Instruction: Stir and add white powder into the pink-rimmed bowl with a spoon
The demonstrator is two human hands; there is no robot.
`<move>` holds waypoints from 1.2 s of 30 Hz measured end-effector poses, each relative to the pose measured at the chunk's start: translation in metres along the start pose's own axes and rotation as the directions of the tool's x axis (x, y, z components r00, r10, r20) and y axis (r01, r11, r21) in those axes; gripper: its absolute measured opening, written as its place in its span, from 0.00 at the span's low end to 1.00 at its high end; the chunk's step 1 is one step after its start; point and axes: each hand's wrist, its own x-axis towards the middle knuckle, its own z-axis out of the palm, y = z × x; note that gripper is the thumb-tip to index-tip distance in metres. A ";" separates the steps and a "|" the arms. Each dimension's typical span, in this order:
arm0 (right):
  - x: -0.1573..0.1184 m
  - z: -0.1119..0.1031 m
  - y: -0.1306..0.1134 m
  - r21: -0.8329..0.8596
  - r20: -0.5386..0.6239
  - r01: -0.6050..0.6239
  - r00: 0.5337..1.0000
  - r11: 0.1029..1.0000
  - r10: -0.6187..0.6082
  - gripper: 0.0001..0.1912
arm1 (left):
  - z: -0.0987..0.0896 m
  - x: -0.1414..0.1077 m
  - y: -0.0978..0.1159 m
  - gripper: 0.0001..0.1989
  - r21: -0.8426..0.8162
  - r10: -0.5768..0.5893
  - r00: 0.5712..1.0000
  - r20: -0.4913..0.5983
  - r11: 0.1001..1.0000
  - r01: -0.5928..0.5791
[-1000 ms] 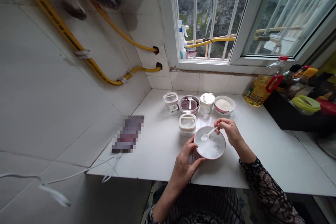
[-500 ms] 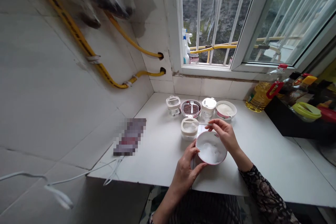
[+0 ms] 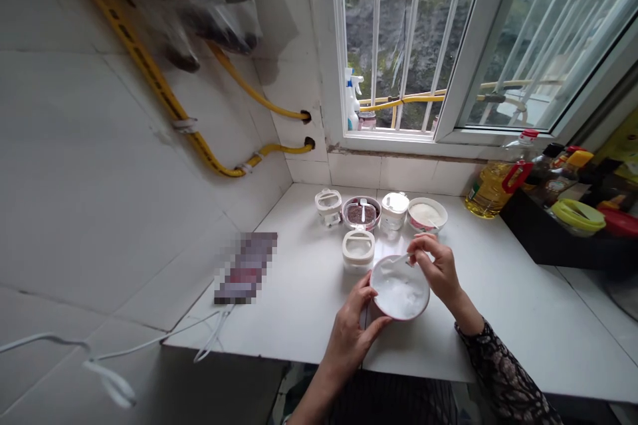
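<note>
The left hand (image 3: 349,339) clasps a round white bowl (image 3: 400,287) with a pink rim, its grip closed around the lower left of the bowl, which sits tilted on the bench (image 3: 299,299) near the front edge. The bowl holds a white powder, possibly salt or flour, though the view can't settle which. The right hand (image 3: 433,272) is clenched in a pinch on a small white plastic spoon (image 3: 399,259), whose head is lost against the powder. A dark lace sleeve (image 3: 503,365) covers that forearm.

Just behind the bowl stands a white lidded jar (image 3: 357,251). Beyond it, in a row, are a clear jar (image 3: 327,206), a dish of dark red grains (image 3: 361,214), a white tub (image 3: 395,210) and a bowl of pale powder (image 3: 426,214). To the left lies a pixelated flat object (image 3: 246,267) with a white cable (image 3: 149,342). At right stand a bottle of cooking oil (image 3: 491,192) and a black tray (image 3: 543,239). Yellow hoses (image 3: 249,89) run along the wall at upper left, beside a barred window (image 3: 389,46).
</note>
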 end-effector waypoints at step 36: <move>-0.008 0.012 0.008 -0.143 0.263 -0.061 0.960 0.988 0.098 0.10 | -0.001 0.000 0.003 0.15 -0.009 -0.001 1.000 -0.006 1.000 0.001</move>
